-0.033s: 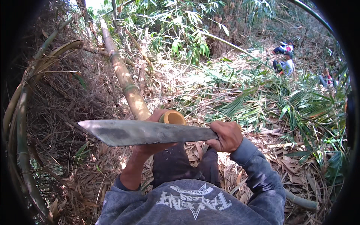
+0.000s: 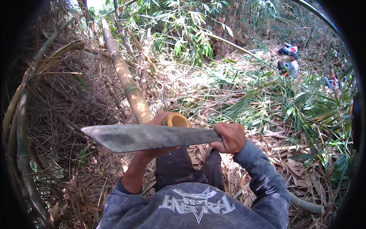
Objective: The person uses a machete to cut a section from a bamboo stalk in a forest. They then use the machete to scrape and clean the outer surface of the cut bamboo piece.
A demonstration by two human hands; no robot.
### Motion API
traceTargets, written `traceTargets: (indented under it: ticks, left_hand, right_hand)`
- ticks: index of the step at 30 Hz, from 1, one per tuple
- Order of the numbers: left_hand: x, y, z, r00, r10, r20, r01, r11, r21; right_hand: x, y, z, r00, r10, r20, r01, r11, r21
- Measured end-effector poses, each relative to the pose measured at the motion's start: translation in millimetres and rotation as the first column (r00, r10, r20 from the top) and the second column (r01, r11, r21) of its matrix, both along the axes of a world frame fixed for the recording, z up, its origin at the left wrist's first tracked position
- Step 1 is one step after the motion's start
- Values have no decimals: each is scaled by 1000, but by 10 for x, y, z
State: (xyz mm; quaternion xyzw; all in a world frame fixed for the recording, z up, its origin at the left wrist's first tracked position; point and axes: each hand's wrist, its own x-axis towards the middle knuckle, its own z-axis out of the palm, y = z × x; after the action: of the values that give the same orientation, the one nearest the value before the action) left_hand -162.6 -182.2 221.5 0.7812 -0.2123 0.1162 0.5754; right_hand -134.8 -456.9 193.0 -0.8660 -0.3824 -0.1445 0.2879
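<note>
A machete (image 2: 148, 138) with a broad, dull grey blade lies across the view, its slanted tip to the left. My right hand (image 2: 231, 137) is closed round its handle, which is mostly hidden by the fingers. Behind the blade, my left hand (image 2: 159, 118) wraps round bamboo with a hollow, pale yellow cut end (image 2: 178, 120) facing up toward me. The blade covers most of that hand's fingers. A long bamboo pole (image 2: 133, 91) runs from the upper left down to this hand. Whether the cut end belongs to that pole or to a separate piece, I cannot tell.
Curved bamboo stems (image 2: 23, 141) and dry brush stand at the left. Cut green leaves (image 2: 244, 105) and dry leaf litter (image 2: 274, 160) cover the ground. Several people, one a seated person (image 2: 291, 66), are far right. A bamboo length (image 2: 309, 206) lies at lower right.
The machete's tip has dipped slightly and its flat face has turned a little more toward me. Both hands keep their grip in nearly the same place.
</note>
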Motion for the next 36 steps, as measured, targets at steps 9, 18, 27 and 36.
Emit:
traceTargets:
  ticks: [9,18,27,36]
  left_hand:
    - [126,-79,35,989,-60,135,46,994,103]
    - [241,-99,-339,962,-116,246,15,926,376]
    - [198,-136,-277,981,-111,159,44,925,377]
    - [204,-253,-123,999,13,-49,-11,998,57]
  right_hand:
    - [131,-762,-807,877,-443,-184,441,896,-52]
    - [-269,-87,-141,993,-108,-36,112,983,144]
    - [-78,-237,-499,984,-125,-128,137,986,96]
    - [-110,-603,-834,854,-425,-299,487,856,172]
